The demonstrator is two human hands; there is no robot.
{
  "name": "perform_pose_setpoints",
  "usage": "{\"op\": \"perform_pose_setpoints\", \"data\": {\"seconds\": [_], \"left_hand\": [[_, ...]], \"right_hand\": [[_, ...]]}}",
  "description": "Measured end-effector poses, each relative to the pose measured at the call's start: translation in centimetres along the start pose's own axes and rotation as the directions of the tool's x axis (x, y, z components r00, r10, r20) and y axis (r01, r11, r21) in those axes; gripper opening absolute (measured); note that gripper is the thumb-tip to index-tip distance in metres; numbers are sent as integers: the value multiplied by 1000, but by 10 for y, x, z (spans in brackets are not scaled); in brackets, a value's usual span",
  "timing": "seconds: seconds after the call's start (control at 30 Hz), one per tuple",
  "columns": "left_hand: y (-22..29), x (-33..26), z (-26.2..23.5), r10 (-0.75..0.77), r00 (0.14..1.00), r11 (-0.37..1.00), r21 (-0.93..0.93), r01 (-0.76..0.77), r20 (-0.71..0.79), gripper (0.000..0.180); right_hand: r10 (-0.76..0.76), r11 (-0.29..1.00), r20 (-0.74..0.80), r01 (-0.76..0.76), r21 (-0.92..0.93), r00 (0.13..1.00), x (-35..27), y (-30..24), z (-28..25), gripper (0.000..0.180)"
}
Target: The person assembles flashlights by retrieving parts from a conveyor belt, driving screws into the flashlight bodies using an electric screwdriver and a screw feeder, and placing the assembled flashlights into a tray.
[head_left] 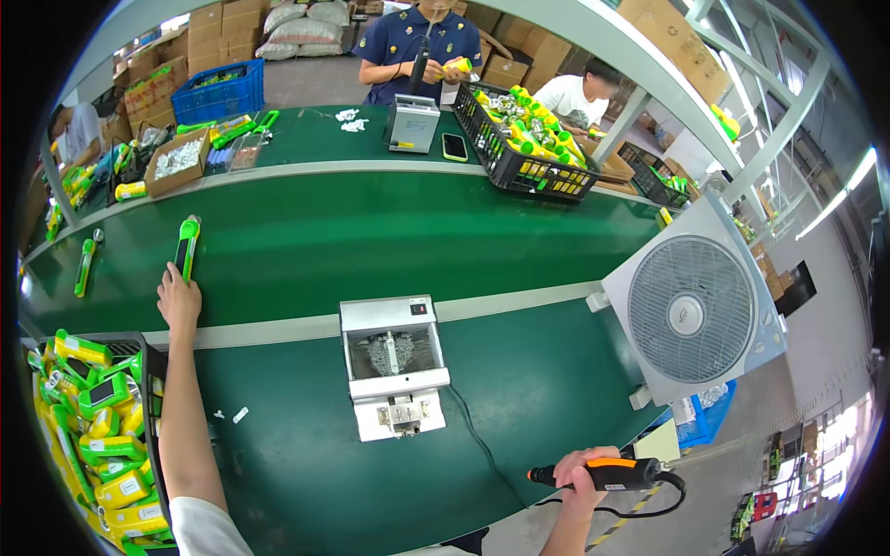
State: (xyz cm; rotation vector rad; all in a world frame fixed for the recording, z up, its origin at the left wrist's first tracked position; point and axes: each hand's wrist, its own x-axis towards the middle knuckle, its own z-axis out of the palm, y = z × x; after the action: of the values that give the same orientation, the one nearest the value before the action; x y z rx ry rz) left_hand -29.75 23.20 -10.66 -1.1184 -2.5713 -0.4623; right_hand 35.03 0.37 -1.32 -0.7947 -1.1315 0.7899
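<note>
At the far left, my left hand reaches over the green belt, its fingers closed on the lower end of a slim green device with a dark panel. A second green device lies on the belt further left. My right hand is wrapped around a black and orange electric screwdriver, held level at the lower right with its tip pointing left. Between my hands stands a silver screw feeder with small screws in its tray.
A black crate of green and yellow devices stands at the left. To the right is a box fan. Small white pieces lie on the bench. Beyond the belt, a co-worker stands near another full crate and a phone.
</note>
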Motion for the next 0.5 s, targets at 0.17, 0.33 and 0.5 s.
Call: {"op": "perform_pose_setpoints", "data": {"seconds": [0.17, 0.33, 0.5], "left_hand": [[-1, -6, 1, 88, 986, 989, -103, -102, -138, 54], [17, -20, -69, -48, 962, 877, -473, -88, -269, 38], [58, -36, -164, -353, 864, 606, -791, -81, -359, 45]], "right_hand": [[-33, 999, 46, 32, 17, 998, 4, 3, 14, 29], [6, 999, 55, -8, 39, 998, 13, 7, 42, 27], [-66, 962, 23, 58, 266, 998, 38, 5, 75, 26]]}}
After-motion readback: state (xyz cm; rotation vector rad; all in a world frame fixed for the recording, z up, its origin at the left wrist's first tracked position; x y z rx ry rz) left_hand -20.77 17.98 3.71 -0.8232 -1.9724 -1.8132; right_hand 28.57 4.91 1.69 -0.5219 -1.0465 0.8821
